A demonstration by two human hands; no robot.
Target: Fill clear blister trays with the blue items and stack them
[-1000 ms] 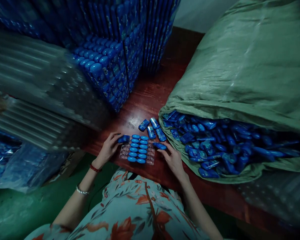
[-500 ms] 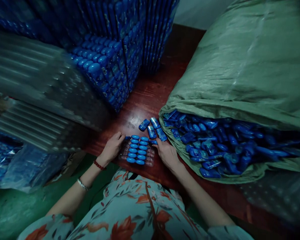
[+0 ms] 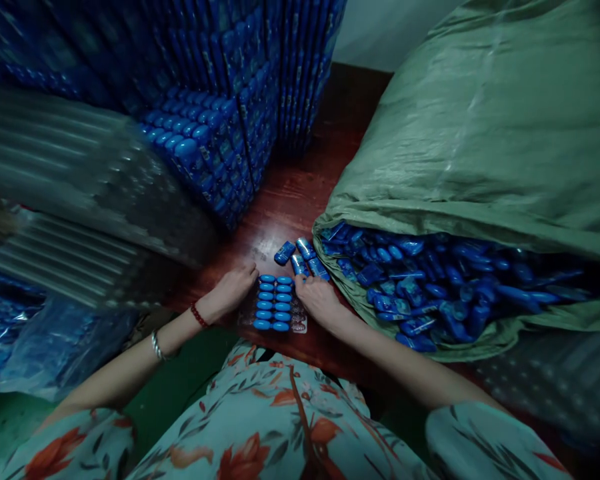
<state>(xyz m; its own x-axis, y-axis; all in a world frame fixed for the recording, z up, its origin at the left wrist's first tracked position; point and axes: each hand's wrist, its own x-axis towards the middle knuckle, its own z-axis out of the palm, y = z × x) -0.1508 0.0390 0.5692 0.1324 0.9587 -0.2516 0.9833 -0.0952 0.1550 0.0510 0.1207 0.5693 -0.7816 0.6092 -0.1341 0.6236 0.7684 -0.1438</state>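
A clear plastic tray lies on the dark wooden table, with two columns of small blue oval pieces set in it. My left hand rests at the tray's left top corner, fingers curled over a spot there. My right hand presses at the tray's right top corner, fingers bent down. Whether a blue piece is under either hand is hidden. Three loose blue pieces lie just beyond the tray.
A big green sack lies open at the right, spilling several blue pieces. Tall stacks of filled blue trays stand behind. Stacks of clear empty trays fill the left. A plastic bag sits lower left.
Both hands moved inward onto the tray's top corners. The blue pieces they held a second ago are no longer visible in the fingers. The view tilted slightly.
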